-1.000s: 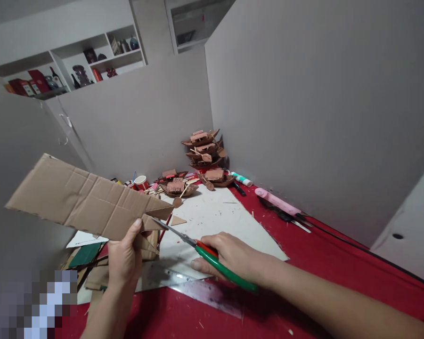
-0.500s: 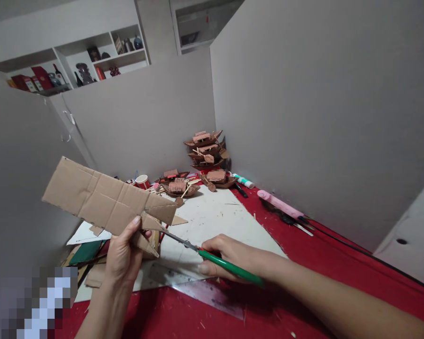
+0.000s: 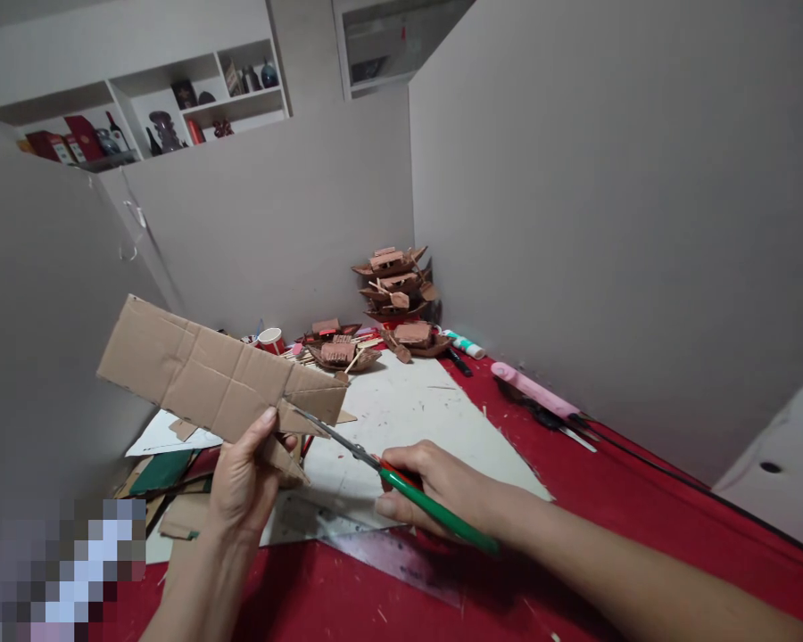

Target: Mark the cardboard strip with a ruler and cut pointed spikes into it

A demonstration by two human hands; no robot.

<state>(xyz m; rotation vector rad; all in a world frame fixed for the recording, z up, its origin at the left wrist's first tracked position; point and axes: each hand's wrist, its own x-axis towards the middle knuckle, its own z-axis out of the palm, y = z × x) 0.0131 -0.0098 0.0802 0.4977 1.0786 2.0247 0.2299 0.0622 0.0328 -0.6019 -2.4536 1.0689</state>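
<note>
Left hand and right hand are both gripping objects above a red-covered table, which is extending beneath them and to the right. White sheeting is covering the table beyond the right hand. Creased corrugated cardboard is being held aloft, tilted, with the left hand pinching its near edge, thumb on the face. Stacked model boats are standing well beyond both hands. Clear ruler is lying on the nearer side of the right hand. Green-and-orange-handled scissors are sitting in the right hand's grasp, blades meeting the cardboard at a slit beside the left thumb; how far they are parting cannot be told. Red-and-white paper cup is standing beyond the left hand.
</note>
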